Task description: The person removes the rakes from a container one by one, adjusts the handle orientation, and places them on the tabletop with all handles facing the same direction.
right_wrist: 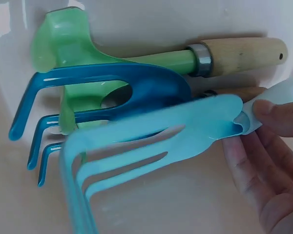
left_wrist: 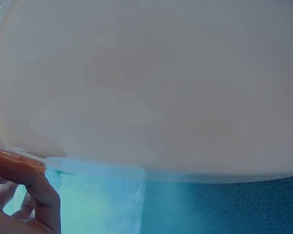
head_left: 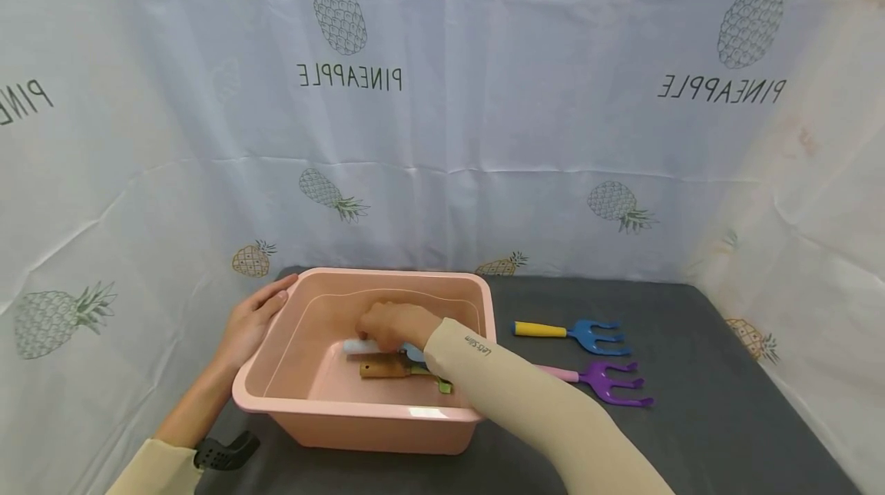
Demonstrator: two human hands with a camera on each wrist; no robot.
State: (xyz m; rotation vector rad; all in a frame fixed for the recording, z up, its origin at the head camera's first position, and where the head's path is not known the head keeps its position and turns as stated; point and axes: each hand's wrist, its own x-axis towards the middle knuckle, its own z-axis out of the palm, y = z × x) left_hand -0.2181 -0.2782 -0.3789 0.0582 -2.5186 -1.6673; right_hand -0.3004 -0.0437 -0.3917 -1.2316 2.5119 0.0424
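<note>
A pink plastic basin (head_left: 366, 430) stands on the dark table. At its left rim my left hand (head_left: 252, 322) grips the edge, thumb on top in the left wrist view. Inside the basin, my right hand (head_left: 397, 326) holds a light blue hand rake (right_wrist: 205, 122) by its white handle, thumb on one side and fingers beneath. Behind that rake in the right wrist view lie a darker blue hand rake (right_wrist: 158, 83) and a light green garden tool (right_wrist: 68, 36) with a wooden handle (right_wrist: 244, 54). The dark rake's handle is mostly hidden.
On the table right of the basin lie a blue hand rake (head_left: 591, 337) with a yellow handle and a purple hand rake (head_left: 608, 383) with a pink handle, partly behind my right sleeve (head_left: 512, 387). A pineapple-print curtain (head_left: 429, 210) hangs behind the table and along both sides.
</note>
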